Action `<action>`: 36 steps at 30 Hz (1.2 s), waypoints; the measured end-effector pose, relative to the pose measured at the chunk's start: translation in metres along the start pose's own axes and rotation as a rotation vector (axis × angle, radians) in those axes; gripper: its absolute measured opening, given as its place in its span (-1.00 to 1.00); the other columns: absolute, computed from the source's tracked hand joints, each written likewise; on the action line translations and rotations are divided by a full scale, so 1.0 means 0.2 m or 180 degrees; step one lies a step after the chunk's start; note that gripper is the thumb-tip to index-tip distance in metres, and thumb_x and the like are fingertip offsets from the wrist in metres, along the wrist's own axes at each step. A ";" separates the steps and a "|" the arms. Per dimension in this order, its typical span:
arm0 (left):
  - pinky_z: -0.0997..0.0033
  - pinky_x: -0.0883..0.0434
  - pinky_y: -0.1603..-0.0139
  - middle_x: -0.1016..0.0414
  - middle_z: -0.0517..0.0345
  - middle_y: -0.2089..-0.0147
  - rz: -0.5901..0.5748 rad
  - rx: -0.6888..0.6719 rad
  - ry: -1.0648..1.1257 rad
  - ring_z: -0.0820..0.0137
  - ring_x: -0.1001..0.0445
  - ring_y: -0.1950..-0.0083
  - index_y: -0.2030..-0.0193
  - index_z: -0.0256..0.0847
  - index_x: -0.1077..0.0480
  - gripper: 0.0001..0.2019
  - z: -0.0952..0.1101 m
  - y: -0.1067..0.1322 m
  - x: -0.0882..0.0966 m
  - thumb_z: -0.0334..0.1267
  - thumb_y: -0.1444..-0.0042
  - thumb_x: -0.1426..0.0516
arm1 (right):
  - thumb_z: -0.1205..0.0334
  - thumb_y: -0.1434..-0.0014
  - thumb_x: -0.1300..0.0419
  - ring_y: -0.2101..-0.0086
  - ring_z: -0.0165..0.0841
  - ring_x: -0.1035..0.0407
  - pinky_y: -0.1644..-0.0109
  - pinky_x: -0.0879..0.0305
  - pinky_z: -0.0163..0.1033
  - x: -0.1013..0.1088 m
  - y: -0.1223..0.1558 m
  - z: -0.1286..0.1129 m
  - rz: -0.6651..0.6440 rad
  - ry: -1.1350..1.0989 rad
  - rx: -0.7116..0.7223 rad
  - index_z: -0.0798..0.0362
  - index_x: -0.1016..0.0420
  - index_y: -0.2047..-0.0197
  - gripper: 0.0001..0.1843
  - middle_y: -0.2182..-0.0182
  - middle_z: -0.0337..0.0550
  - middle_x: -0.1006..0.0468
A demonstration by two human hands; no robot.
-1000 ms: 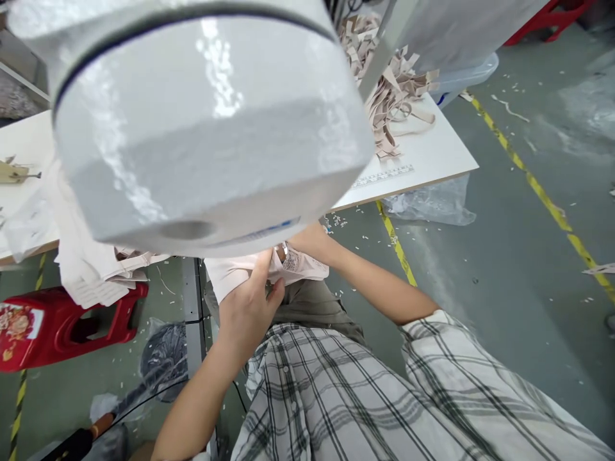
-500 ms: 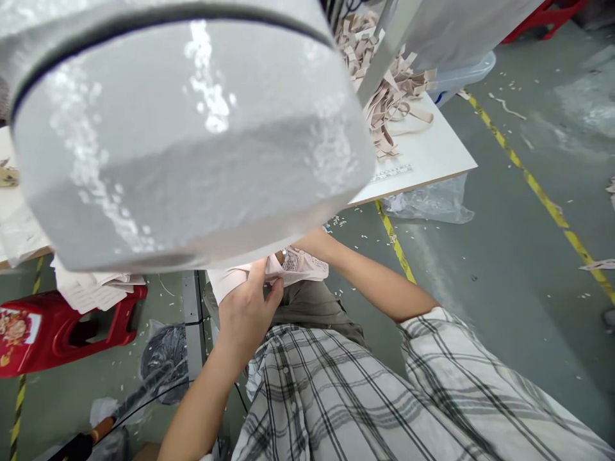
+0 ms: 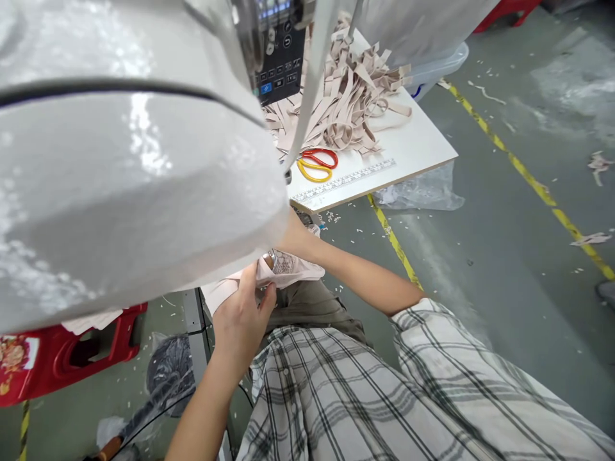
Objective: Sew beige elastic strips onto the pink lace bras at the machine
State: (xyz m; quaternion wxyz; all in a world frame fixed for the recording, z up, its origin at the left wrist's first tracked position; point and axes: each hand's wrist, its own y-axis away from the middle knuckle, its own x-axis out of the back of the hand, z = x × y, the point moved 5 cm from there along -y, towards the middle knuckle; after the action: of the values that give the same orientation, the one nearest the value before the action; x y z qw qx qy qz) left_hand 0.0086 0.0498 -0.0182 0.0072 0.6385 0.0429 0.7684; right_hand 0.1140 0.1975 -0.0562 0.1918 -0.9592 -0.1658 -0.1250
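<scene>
My left hand [image 3: 243, 315] is closed, pinching the edge of a pale pink fabric piece [image 3: 293, 269] just under the white sewing machine head [image 3: 120, 186]. My right forearm [image 3: 355, 272] reaches in from the right toward the same fabric; the right hand itself is hidden behind the machine head. The fabric has a lacy patterned patch near the middle and hangs over my lap.
A white table [image 3: 413, 153] carries a heap of beige elastic strips [image 3: 346, 102], red and yellow scissors [image 3: 314, 164] and a printed ruler strip [image 3: 346, 181]. The machine's control panel [image 3: 281, 54] sits behind. A red plastic stool [image 3: 62, 352] stands at left; yellow floor tape [image 3: 528, 179] crosses the littered floor.
The view has shifted, uncovering the scissors, ruler strip and control panel. My left hand keeps its pinch on the pink fabric, which sits slightly higher and further left in the picture.
</scene>
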 end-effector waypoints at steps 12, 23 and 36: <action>0.44 -0.23 0.50 -0.68 0.08 0.28 0.0114 -0.0134 -0.0181 0.33 -0.53 0.45 -0.47 -0.20 -0.20 -0.37 -0.01 0.01 0.03 -0.10 -0.30 -0.16 | 0.40 -0.21 -0.18 0.02 -0.28 -0.41 -0.06 -0.40 -0.22 0.02 0.00 0.00 0.0077 -0.0145 -0.0046 0.05 -0.47 -0.02 -0.70 0.03 -0.12 -0.48; 0.43 -0.42 0.40 -0.60 -0.17 -0.14 0.0199 -0.0234 -0.0129 0.18 -0.66 0.17 -0.49 -0.25 -0.11 -0.32 -0.04 0.03 0.01 -0.06 -0.31 -0.14 | 0.22 -0.30 -0.22 0.29 -0.40 -0.38 0.13 -0.42 -0.22 0.02 0.06 0.03 0.0298 -0.0352 -0.0213 -0.02 -0.41 -0.09 -0.71 -0.07 -0.09 -0.42; 0.14 -0.57 -0.08 -0.25 -0.55 -0.40 0.0682 -0.0618 0.0422 -0.06 -0.44 -0.33 -0.57 -0.41 0.37 -0.03 0.12 0.22 -0.15 -0.01 -0.31 -0.15 | -0.08 -0.22 -0.30 0.14 -0.27 -0.43 0.01 -0.39 -0.15 0.10 0.53 -0.11 -0.0173 -0.0922 -0.0924 0.05 -0.43 0.04 -0.59 0.14 -0.10 -0.53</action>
State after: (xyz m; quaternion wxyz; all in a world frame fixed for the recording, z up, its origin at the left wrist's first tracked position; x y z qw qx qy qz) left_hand 0.0397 0.0049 -0.0406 -0.0159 0.5837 -0.0996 0.8057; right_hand 0.1668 0.1019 -0.0649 0.0222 -0.9799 -0.1976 -0.0134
